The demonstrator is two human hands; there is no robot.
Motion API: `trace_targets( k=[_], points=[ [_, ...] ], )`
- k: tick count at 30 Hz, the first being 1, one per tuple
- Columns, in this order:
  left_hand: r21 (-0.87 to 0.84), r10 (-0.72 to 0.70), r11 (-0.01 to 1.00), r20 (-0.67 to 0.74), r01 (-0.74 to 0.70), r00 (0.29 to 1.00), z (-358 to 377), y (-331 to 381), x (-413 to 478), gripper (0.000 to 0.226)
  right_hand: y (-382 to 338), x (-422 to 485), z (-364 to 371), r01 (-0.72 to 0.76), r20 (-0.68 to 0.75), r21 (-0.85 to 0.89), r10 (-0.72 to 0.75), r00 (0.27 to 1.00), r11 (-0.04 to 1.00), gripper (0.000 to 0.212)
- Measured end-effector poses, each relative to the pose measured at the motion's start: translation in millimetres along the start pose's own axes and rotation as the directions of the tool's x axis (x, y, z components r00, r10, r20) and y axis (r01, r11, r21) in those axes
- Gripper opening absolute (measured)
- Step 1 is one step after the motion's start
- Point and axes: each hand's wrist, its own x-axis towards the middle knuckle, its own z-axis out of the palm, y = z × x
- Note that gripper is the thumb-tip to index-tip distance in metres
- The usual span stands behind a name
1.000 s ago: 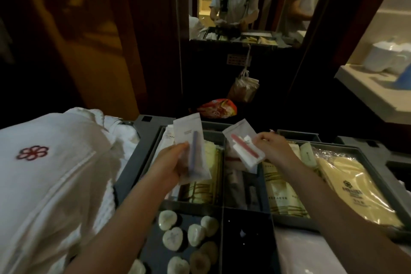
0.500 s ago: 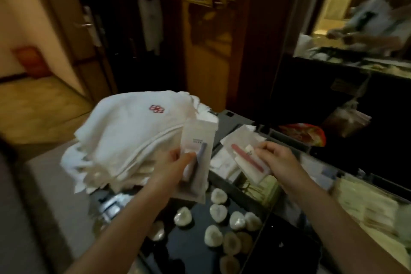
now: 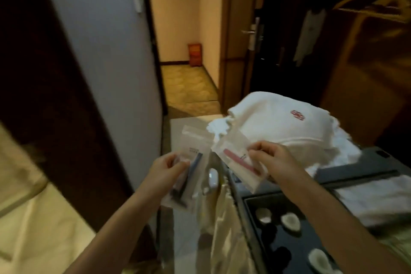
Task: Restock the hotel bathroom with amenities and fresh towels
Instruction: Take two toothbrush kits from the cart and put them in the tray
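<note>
My left hand (image 3: pixel 165 170) pinches a clear packet with a blue item inside (image 3: pixel 189 176), held upright at lower centre. My right hand (image 3: pixel 270 159) grips a white packet showing a pink stick (image 3: pixel 239 163), just right of the first. Both packets hang in the air beside the grey housekeeping cart (image 3: pixel 360 169). A stack of white towels with a red emblem (image 3: pixel 278 122) lies on the cart's far end. White heart-shaped soaps (image 3: pixel 289 220) sit in a black tray (image 3: pixel 278 249) on the cart.
A pale wall corner (image 3: pixel 106 51) stands close on the left, with a dark door frame beside it. A hallway with patterned carpet (image 3: pixel 189 87) leads away ahead. A door with a metal handle (image 3: pixel 251 32) and a wardrobe with hangers are at right.
The view has swung left, away from the cart's trays toward the hallway. Both hands keep their packets and have moved left off the cart.
</note>
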Motion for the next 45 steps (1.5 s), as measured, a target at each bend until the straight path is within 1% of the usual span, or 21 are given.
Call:
trace_targets(
  k=[4,7,9,11,13,15,18,20,23,26,29,31,34,36,38,40,41,43,45],
  points=[
    [-0.066,-0.056,0.997,-0.158,0.046,0.986,-72.7,-15.5,-21.5,0.01,-19.6,14.8,76.7,0.036,0.185,-0.055,-0.026,0.982,0.998,0.014],
    [-0.095,-0.078,0.994,-0.302,0.051,0.95,-131.4,-31.6,-40.0,0.007,-35.8,20.3,147.3,0.074,0.289,-0.094,-0.043,0.956,0.993,0.014],
    [-0.102,-0.096,0.993,-0.374,0.062,0.923,-173.4,-44.2,-52.2,0.008,-46.3,20.0,195.2,0.11,0.363,-0.108,-0.065,0.93,0.988,0.014],
    [-0.122,-0.111,0.99,-0.413,0.066,0.904,-217.9,-58.4,-63.1,0.013,-54.6,18.2,242.0,0.153,0.446,-0.094,-0.096,0.89,0.984,0.013],
    [-0.171,-0.148,0.982,-0.468,0.076,0.871,-262.7,-74.9,-72.5,0.01,-60.1,14.9,289.6,0.178,0.518,-0.076,-0.114,0.848,0.981,0.012],
    [-0.211,-0.163,0.976,-0.533,0.056,0.83,-303.4,-91.0,-78.5,0.008,-64.2,11.6,334.8,0.216,0.562,-0.079,-0.136,0.816,0.973,0.012],
    [-0.231,-0.156,0.973,-0.591,0.019,0.791,-358.8,-112.8,-85.3,0.012,-70.5,8.8,402.7,0.256,0.633,-0.064,-0.159,0.757,0.965,0.012],
    [-0.234,-0.177,0.972,-0.613,0.037,0.77,-390.4,-122.9,-91.9,0.017,-74.5,5.3,445.1,0.247,0.659,-0.035,-0.163,0.734,0.968,0.012],
    [-0.247,-0.177,0.969,-0.647,0.016,0.741,-434.9,-136.7,-103.2,0.019,-82.6,-1.6,507.5,0.215,0.691,0.036,-0.18,0.7,0.976,0.012],
    [-0.291,-0.22,0.957,-0.698,0.01,0.681,-471.5,-149.0,-115.6,0.013,-89.5,-7.3,563.2,0.173,0.745,0.098,-0.187,0.641,0.98,0.018],
    [-0.347,-0.268,0.938,-0.74,-0.009,0.616,-505.1,-161.7,-124.8,0.012,-95.4,-9.5,614.8,0.137,0.817,0.095,-0.156,0.556,0.986,0.015],
    [-0.391,-0.315,0.92,-0.768,-0.018,0.558,-527.2,-170.6,-126.8,0.013,-98.9,-9.8,649.7,0.129,0.858,0.079,-0.133,0.497,0.989,0.012],
    [-0.436,-0.375,0.899,-0.807,-0.032,0.457,-558.8,-181.2,-125.9,0.014,-106.6,-8.9,702.8,0.13,0.885,0.091,-0.14,0.444,0.987,0.014],
    [-0.454,-0.399,0.89,-0.826,-0.049,0.399,-577.3,-186.6,-122.4,0.013,-113.2,-5.6,735.5,0.104,0.904,0.113,-0.145,0.403,0.988,0.017],
    [-0.485,-0.424,0.868,-0.835,-0.106,0.352,-594.9,-187.5,-118.8,0.013,-122.0,-1.5,766.7,0.052,0.927,0.118,-0.129,0.352,0.992,0.016],
    [-0.517,-0.444,0.833,-0.837,-0.195,0.321,-613.9,-187.8,-115.2,0.013,-132.3,1.8,798.9,-0.004,0.95,0.111,-0.104,0.296,0.994,0.013],
    [-0.525,-0.457,0.82,-0.84,-0.227,0.292,-622.9,-188.7,-113.8,0.013,-136.6,2.0,814.5,-0.022,0.959,0.104,-0.094,0.268,0.994,0.012],
    [-0.505,-0.46,0.827,-0.861,-0.248,0.218,-640.7,-193.9,-113.3,0.013,-143.6,-1.6,844.5,-0.038,0.977,0.091,-0.081,0.199,0.995,0.012],
    [-0.486,-0.453,0.836,-0.873,-0.253,0.178,-658.8,-199.6,-115.6,0.018,-147.3,-8.7,870.3,-0.052,0.989,0.063,-0.055,0.14,0.997,0.011]
  ],
)
